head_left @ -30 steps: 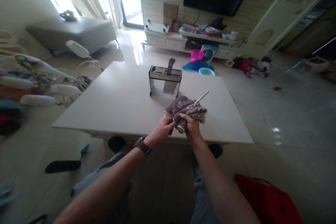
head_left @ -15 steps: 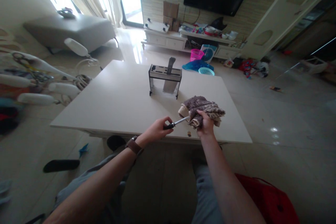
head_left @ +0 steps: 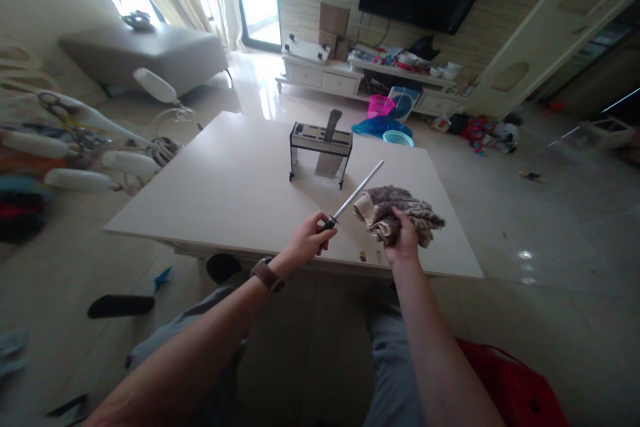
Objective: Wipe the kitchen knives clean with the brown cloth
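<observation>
My left hand (head_left: pixel 316 235) is closed around the black handle of a sharpening steel (head_left: pixel 359 188), whose thin metal rod points up and to the right, apart from the cloth. Bunched in my right hand (head_left: pixel 404 240) is a brown and beige cloth (head_left: pixel 400 210), held just over the front right of the white table (head_left: pixel 220 193). Beyond my hands a knife rack (head_left: pixel 320 137) stands upright on the table. One knife (head_left: pixel 332 125) sits in it, its dark handle sticking up and its broad blade showing below the top.
Small stickers (head_left: pixel 363 256) mark the table's front edge. On the left, a white lamp-like fixture (head_left: pixel 130 163) lies beside the table. Past the far edge are a blue bag (head_left: pixel 383 127), a pink basket (head_left: pixel 381 105) and a light-blue basket (head_left: pixel 399 139). A red bag (head_left: pixel 510 380) is at lower right.
The steel's rod has come out of the cloth and now tilts upward, bare along its length. My right hand with the cloth has shifted slightly right, away from it.
</observation>
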`<state>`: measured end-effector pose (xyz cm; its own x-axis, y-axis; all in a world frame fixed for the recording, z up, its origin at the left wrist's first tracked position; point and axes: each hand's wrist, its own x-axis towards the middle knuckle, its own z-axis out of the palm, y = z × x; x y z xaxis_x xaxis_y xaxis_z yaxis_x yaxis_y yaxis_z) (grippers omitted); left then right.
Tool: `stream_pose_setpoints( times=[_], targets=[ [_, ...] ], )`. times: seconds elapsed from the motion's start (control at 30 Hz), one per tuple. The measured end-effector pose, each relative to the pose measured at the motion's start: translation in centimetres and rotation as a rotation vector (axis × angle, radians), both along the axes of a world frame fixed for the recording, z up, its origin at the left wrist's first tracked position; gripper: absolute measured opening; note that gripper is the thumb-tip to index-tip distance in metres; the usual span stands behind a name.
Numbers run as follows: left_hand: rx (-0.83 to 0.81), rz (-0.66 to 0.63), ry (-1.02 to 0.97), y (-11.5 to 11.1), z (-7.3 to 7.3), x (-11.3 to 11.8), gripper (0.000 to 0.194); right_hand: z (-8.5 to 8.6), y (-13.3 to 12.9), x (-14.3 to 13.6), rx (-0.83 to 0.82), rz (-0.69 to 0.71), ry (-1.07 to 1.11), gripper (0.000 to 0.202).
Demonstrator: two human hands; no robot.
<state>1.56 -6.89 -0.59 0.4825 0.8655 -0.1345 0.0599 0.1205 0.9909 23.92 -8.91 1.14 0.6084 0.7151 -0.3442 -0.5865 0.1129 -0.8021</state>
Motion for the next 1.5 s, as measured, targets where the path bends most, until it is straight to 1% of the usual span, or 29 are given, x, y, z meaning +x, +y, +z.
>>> stream_pose_setpoints(
  times=[0.07, 0.13, 0.2, 0.27, 0.3, 0.4, 0.57, 0.67, 0.77, 0.83, 0.9, 0.97, 1.07, 1.17, 1.27, 1.37, 1.5],
  targets=[
    [-0.001, 0.017, -0.051, -0.1, 0.0, 1.0, 0.033, -0.2, -0.1, -2.3, 0.04, 0.085, 0.003, 0.027],
    [0.006, 0.013, -0.106, -0.3, 0.1, 1.9, 0.031, -0.5, -0.2, -4.3, 0.074, 0.172, -0.006, 0.03],
    [0.029, 0.001, -0.131, -0.6, 0.3, 2.5, 0.027, -0.8, -0.3, -5.7, 0.054, 0.263, -0.027, 0.029],
    [0.079, 0.0, -0.097, -0.9, 0.5, 2.8, 0.023, -1.1, -0.4, -6.4, 0.012, 0.298, -0.052, 0.028],
    [0.109, 0.0, -0.063, -0.9, 0.5, 2.8, 0.02, -1.1, -0.4, -6.6, -0.007, 0.288, -0.065, 0.027],
    [0.173, -0.017, 0.019, -0.9, 0.3, 2.6, 0.015, -1.2, -0.5, -6.6, -0.022, 0.189, -0.113, 0.025],
    [0.235, -0.095, 0.045, -0.5, -0.9, 1.8, 0.016, -1.6, -0.4, -6.0, 0.02, 0.066, -0.176, 0.027],
    [0.222, -0.15, 0.135, -0.5, -1.0, 0.9, 0.018, -2.0, -0.1, -5.1, 0.01, 0.007, -0.175, 0.03],
    [0.243, -0.199, 0.234, -0.3, -0.7, -0.6, 0.017, -2.1, 0.2, -4.0, -0.019, -0.068, -0.145, 0.031],
    [0.333, -0.187, 0.362, 0.0, -0.5, -1.6, 0.018, -2.2, 0.3, -3.3, -0.042, -0.13, -0.108, 0.032],
    [0.446, -0.143, 0.51, 0.4, -0.5, -2.7, 0.019, -2.4, 0.5, -2.7, -0.043, -0.183, -0.096, 0.032],
    [0.525, -0.101, 0.591, 0.8, -0.6, -3.6, 0.021, -2.7, 0.6, -1.9, -0.026, -0.203, -0.125, 0.028],
    [0.565, -0.064, 0.656, 1.3, -0.7, -4.5, 0.026, -3.1, 0.9, -0.8, -0.015, -0.205, -0.18, 0.024],
    [0.572, -0.014, 0.703, 1.4, -0.6, -4.6, 0.032, -3.0, 1.0, -0.2, -0.022, -0.211, -0.181, 0.025],
    [0.529, 0.043, 0.664, 1.2, -0.3, -3.9, 0.038, -2.3, 0.8, -1.1, -0.034, -0.18, -0.148, 0.031],
    [0.432, 0.052, 0.529, 0.9, -0.1, -2.4, 0.04, -1.6, 0.4, -3.4, -0.013, -0.125, -0.11, 0.038],
    [0.367, 0.073, 0.346, 0.3, 0.2, -0.2, 0.043, -1.1, 0.1, -6.5, 0.066, 0.032, -0.07, 0.03]
  ],
)
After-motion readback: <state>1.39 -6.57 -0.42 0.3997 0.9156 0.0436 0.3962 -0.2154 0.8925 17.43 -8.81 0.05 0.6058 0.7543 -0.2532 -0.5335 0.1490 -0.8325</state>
